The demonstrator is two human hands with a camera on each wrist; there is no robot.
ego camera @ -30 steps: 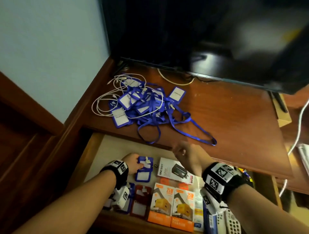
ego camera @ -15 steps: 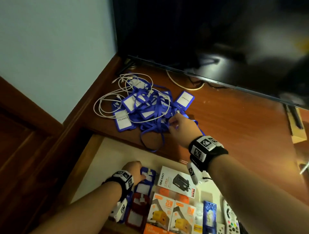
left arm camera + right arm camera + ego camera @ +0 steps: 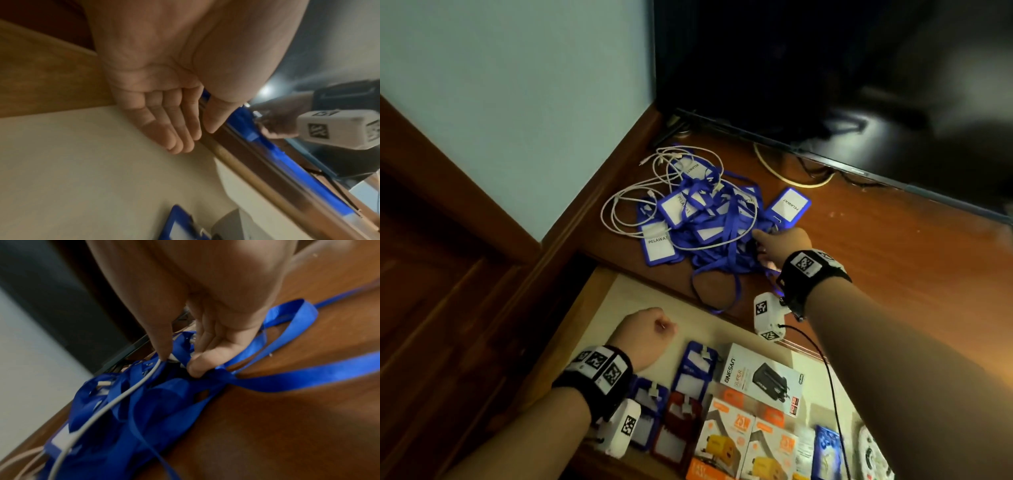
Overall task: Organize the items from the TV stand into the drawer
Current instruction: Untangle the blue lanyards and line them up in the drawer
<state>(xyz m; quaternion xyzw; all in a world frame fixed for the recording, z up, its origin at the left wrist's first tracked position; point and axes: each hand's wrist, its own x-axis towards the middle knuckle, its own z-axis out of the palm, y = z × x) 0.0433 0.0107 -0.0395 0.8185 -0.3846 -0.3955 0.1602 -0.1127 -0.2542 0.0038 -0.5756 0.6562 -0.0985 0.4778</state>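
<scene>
Right hand [image 3: 780, 246] pinches a blue strap [image 3: 267, 381] at four o'clock of the lanyard tangle [image 3: 709, 219] on the TV stand [image 3: 893, 260]. Left hand [image 3: 645, 334] rests loose and empty in the drawer [image 3: 619, 298], six o'clock. Risk: the white cable [image 3: 619, 209] threads through, so one pull could drag everything.

Bare TV stand top [image 3: 859, 267] right of lanyard tangle [image 3: 709, 222], television [image 3: 825, 85] overhanging behind, white cable [image 3: 619, 205] looped through tangle, drawer floor [image 3: 702, 322] free at back, charger boxes [image 3: 760, 377] crowding front
</scene>
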